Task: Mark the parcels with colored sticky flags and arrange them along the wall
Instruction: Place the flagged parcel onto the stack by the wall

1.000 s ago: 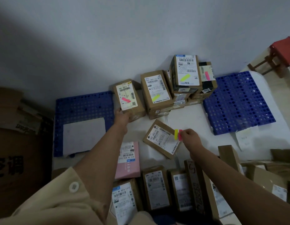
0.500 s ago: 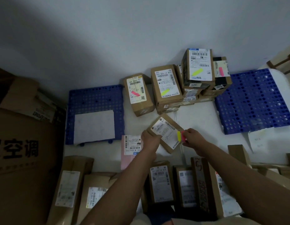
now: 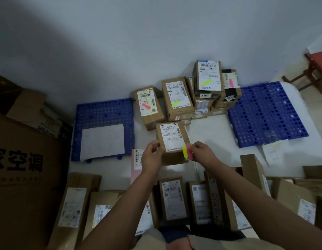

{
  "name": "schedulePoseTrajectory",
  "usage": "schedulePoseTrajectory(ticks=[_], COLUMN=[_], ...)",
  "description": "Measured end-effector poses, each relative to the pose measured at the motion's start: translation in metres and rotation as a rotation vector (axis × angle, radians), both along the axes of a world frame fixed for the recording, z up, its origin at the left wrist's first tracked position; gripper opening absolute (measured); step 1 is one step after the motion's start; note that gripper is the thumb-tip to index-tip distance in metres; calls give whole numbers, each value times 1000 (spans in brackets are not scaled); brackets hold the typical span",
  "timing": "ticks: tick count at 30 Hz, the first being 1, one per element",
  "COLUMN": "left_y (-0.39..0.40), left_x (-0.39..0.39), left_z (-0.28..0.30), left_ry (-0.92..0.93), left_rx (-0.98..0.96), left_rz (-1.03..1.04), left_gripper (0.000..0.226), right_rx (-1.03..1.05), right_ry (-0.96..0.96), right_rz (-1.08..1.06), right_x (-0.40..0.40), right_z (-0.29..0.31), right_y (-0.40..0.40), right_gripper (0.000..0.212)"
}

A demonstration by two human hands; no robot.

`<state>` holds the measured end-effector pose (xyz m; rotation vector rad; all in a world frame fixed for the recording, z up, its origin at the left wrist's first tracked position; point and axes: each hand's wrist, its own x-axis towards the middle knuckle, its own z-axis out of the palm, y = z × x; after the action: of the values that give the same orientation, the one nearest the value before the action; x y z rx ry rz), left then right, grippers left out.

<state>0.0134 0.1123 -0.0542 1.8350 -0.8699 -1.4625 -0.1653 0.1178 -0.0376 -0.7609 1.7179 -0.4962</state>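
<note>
Your left hand (image 3: 152, 157) curls round the left side of a box (image 3: 172, 141), fingers on its near-left corner and thumb on the top face. Your right hand (image 3: 201, 153) pinches a pad of flags (image 3: 187, 152), one yellow and one pink strip showing, right at the box's near-right corner; whether the pad touches the label you cannot tell, since the hand covers its right part. The box sits lifted between both hands, label up, above the white floor (image 3: 210, 134) and just in front of the parcels by the wall (image 3: 120, 42). Along the wall stand a pink-flagged box (image 3: 148, 107), a yellow-flagged box (image 3: 176, 99) beside it, then a stack (image 3: 209, 82) whose top box carries a yellow flag, with another box (image 3: 230, 82) bearing a pink flag behind it on the right; the lower boxes of that stack are mostly hidden. A pink parcel (image 3: 136, 165) lies partly under your left wrist. Both forearms reach forward from the bottom edge, converging on the box, wrists slightly bent inward. Unflagged parcels (image 3: 172, 199) lie in a row near you, their labels dim and unreadable. Blue mats (image 3: 104, 112) flank the parcels left and right, the left one carrying a white sheet (image 3: 102, 141). A large carton (image 3: 21, 168) is cut off at the left edge.
</note>
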Motion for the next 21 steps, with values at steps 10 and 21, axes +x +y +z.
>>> schedulePoseTrajectory(ticks=[10,21], left_y=[15,33], left_x=[41,95], left_z=[33,19], left_ry=[104,-56], left_rx=[-136,-49], left_rz=[161,44], left_gripper=[16,46], right_rx=[-173,-111], right_ry=[72,24], right_rz=[123,288], right_x=[39,82], right_z=[45,35], right_y=[11,33], right_gripper=[21,18])
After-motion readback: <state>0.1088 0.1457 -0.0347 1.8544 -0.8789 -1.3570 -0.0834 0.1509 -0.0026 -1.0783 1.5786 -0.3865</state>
